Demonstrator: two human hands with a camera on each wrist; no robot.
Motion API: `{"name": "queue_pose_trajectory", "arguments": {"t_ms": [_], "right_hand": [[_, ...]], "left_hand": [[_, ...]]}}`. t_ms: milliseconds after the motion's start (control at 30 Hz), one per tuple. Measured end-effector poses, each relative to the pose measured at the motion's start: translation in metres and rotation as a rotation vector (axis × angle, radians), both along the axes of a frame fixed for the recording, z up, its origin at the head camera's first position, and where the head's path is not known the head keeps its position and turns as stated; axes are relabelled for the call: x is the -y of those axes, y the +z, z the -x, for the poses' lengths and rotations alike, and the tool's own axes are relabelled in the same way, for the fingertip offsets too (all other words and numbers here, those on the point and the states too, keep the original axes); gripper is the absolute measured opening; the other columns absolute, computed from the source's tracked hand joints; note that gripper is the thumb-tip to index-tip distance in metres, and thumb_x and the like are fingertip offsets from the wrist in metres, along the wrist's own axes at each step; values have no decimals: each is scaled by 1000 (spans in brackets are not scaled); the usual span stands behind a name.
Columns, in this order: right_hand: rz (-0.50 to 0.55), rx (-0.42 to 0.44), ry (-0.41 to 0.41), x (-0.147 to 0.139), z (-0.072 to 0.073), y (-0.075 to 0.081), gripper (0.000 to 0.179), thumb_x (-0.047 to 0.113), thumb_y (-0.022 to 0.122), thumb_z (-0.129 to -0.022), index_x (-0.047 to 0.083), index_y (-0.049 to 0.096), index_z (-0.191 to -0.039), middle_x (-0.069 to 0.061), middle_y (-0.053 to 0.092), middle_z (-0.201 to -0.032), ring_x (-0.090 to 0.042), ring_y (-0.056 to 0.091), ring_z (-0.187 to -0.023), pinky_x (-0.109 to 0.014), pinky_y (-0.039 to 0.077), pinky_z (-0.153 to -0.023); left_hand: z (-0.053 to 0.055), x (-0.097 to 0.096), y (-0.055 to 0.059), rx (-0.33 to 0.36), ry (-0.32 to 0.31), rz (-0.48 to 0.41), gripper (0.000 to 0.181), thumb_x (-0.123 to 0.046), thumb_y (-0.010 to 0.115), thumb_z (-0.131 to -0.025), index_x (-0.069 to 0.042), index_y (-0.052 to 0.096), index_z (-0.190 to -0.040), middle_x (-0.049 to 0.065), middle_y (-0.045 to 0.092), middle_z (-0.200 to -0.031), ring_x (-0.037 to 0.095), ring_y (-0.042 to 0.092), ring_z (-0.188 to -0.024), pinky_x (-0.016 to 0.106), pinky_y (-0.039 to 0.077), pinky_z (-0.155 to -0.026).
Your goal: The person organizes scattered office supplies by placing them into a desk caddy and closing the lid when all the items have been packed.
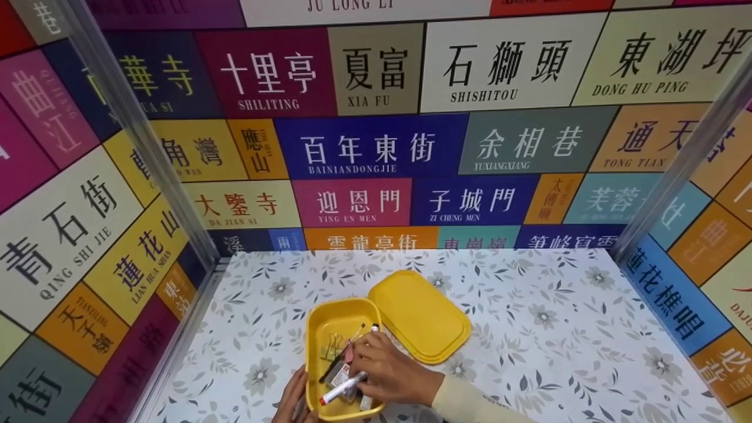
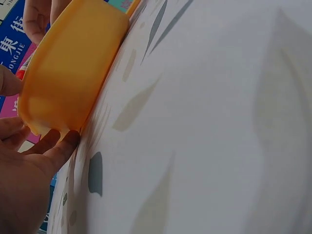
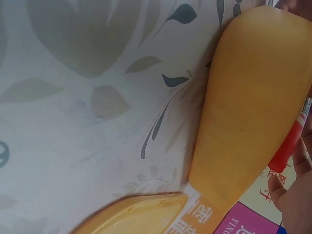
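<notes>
A yellow plastic box (image 1: 314,352) stands uncovered on the table, holding pens and small items. My left hand (image 1: 295,396) grips its near left corner; in the left wrist view the fingers (image 2: 63,146) curl under the wall, the thumb near the rim. My right hand (image 1: 390,367) reaches over the box's right side, holding a white marker (image 1: 343,389) whose red end points to the near left. In the right wrist view, a red-capped marker (image 3: 287,146) shows above the rim beside my fingers. A dark-tipped pen (image 1: 375,329) sticks up behind the knuckles. The hand hides part of the contents.
The yellow lid (image 1: 420,317) lies flat on the table, behind and right of the box. Inside the box are thin wire-like pieces (image 1: 333,348) and a small labelled packet (image 1: 341,376). Sign-covered panels (image 1: 370,144) enclose the floral tabletop (image 1: 540,341) at the back and sides.
</notes>
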State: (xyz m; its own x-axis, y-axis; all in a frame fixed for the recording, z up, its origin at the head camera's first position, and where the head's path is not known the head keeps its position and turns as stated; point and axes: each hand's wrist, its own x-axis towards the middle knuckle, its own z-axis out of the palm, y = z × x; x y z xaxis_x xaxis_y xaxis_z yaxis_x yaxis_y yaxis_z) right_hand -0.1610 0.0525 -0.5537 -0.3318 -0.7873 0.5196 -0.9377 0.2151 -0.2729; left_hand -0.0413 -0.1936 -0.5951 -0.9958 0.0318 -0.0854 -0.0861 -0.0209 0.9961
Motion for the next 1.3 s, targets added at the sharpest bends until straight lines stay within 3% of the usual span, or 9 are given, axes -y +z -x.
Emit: {"name": "queue_pose_trajectory", "arguments": {"t_ms": [267, 567, 667, 900, 1167, 1300], "right_hand": [[-11, -47, 25, 0, 1, -1, 16, 17, 79, -85, 22, 67, -95, 6, 61, -108, -23, 54, -116, -41, 44, -102], [-41, 15, 43, -1, 5, 0, 16, 14, 76, -88, 22, 69, -100, 4, 61, -112, -20, 51, -117, -42, 42, -104], [-40, 12, 41, 0, 6, 1, 18, 12, 75, -87, 22, 69, -101, 6, 60, -112, -19, 51, -118, -42, 42, -104], [14, -12, 26, -3, 8, 0, 22, 11, 79, -82, 21, 69, -99, 6, 61, -112, -22, 52, -118, -43, 43, -102], [46, -37, 18, -9, 10, -5, 21, 10, 78, -80, 19, 71, -97, 7, 61, -108, -19, 52, -114, -41, 43, -100], [62, -31, 11, -13, 10, -7, 21, 7, 77, -79, 17, 72, -97, 6, 62, -107, -20, 52, -113, -41, 43, -99]], "left_hand": [[-1, -3, 0, 4, 5, 23, 72, -22, 62, -101, -1, 26, -159, 13, 10, -168, 40, 17, -151, 41, 45, -113], [1, -2, 1, 13, -33, 28, 72, -23, 59, -102, -1, 22, -159, 14, 6, -168, 40, 14, -152, 36, 41, -115], [0, -3, -1, 8, -15, 0, 72, -22, 61, -101, -1, 24, -159, 13, 8, -168, 38, 15, -151, 32, 42, -114], [-3, -7, -6, -112, 38, 26, 67, -15, 61, -101, 3, 30, -157, 18, 17, -165, 41, 24, -147, 37, 45, -110], [-4, -6, -6, -116, 81, 98, 68, -16, 64, -99, 0, 32, -157, 18, 20, -164, 44, 29, -145, 44, 50, -106], [-3, -6, -6, -106, 101, 87, 67, -12, 66, -97, 0, 34, -156, 16, 22, -164, 41, 32, -145, 43, 50, -107]]}}
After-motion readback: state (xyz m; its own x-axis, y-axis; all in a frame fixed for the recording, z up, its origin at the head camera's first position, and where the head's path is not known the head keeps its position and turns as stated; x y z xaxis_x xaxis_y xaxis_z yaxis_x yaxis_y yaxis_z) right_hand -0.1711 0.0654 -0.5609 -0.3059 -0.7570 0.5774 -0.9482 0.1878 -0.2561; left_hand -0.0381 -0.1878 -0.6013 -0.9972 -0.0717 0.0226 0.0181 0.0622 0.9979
